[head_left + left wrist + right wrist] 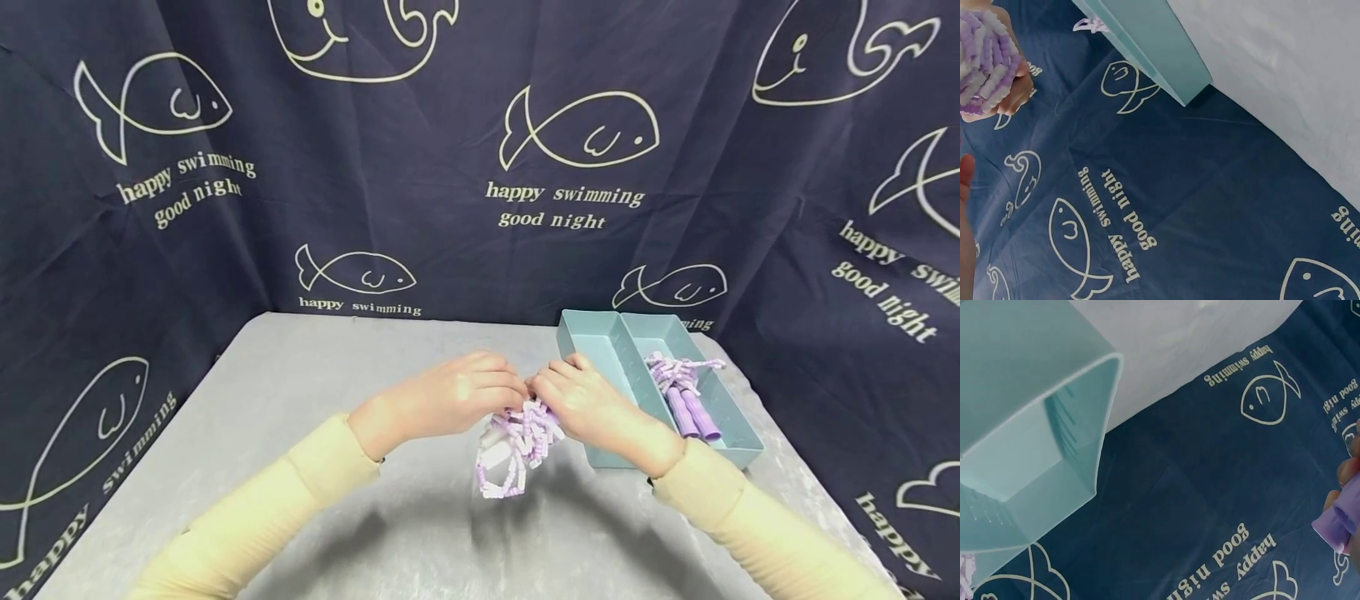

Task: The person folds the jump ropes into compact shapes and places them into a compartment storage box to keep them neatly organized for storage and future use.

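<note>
A bundled beaded jump rope (pixel 534 435) in purple and white hangs between both hands over the table, with a loop of beads dangling below it. My left hand (pixel 472 390) has its fingers curled at the top left of the bundle and pinches the beads. From the right side, my right hand (pixel 588 404) grips the bundle along with a purple handle (pixel 1338 522), seen in the right wrist view. Bead strands (pixel 988 59) fill the upper left of the left wrist view, in front of the right hand's fingers.
On the right of the grey-covered table (pixel 300 383) stands a pale teal divided box (pixel 738 429). Its right compartment holds another beaded jump rope with two purple handles (pixel 697 415). A dark blue curtain (pixel 450 167) with fish drawings surrounds the table.
</note>
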Demonstrator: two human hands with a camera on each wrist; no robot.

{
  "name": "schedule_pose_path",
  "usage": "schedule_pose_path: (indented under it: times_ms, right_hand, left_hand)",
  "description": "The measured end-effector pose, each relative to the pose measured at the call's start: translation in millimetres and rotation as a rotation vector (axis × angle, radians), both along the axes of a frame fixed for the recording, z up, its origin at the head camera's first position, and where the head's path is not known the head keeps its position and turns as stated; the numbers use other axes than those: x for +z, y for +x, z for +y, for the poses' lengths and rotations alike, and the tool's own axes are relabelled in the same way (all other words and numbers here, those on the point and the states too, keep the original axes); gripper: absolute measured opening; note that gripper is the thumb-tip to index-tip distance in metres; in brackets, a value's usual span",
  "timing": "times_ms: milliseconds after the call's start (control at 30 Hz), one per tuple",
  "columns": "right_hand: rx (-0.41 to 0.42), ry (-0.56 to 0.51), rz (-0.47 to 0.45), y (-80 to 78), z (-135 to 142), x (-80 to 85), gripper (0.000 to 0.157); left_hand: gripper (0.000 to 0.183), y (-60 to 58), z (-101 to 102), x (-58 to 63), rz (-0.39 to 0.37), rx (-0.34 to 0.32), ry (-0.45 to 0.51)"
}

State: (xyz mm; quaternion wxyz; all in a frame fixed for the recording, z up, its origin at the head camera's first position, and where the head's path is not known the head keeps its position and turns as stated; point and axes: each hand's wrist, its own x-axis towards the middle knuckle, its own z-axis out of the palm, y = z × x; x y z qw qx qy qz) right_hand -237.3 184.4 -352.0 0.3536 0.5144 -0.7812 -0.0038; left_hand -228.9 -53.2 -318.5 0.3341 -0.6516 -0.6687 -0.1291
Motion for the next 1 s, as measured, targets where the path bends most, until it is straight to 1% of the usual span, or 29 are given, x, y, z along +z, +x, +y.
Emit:
schedule_pose_path:
  times_ms: [67,267,400,500,633,700,800,867,1000]
  right_hand:
    - [-0.009,0.001,0.0,0.1,0.6,0.2,0.009]
    - [-0.045,0.002,0.009,1.1,2.8,3.1,0.011]
    - [-0.109,0.002,0.055,0.0,3.9,5.5,0.014]
    - [-0.169,0.001,0.071,-0.5,4.6,7.4,0.016]
    - [-0.226,-0.013,0.048,1.2,6.4,9.3,0.019]
    - [-0.245,-0.015,0.044,2.2,7.0,9.7,0.02]
    - [-0.25,-0.012,0.047,2.7,7.7,9.6,0.018]
    - [-0.25,-0.016,0.048,2.7,8.3,9.1,0.016]
    - [-0.252,-0.025,0.038,3.5,9.5,9.0,0.017]
  left_hand:
    - [0.015,0.8,-0.7,-0.8,0.009,0.026,0.0]
    - [0.016,4.6,-5.0,1.3,-0.017,0.094,-0.018]
    - [0.014,4.8,-6.2,3.7,-0.042,0.122,-0.057]
    - [0.016,4.5,-6.5,4.7,-0.086,0.113,-0.072]
    - [0.01,4.9,-7.4,4.6,-0.169,0.058,-0.063]
    - [0.006,5.2,-8.2,4.3,-0.198,0.031,-0.05]
    - [0.006,4.9,-9.2,3.8,-0.217,0.01,-0.044]
    - [0.008,4.3,-9.9,3.2,-0.223,0.013,-0.052]
    - [0.019,4.0,-12.1,3.9,-0.219,0.082,-0.096]
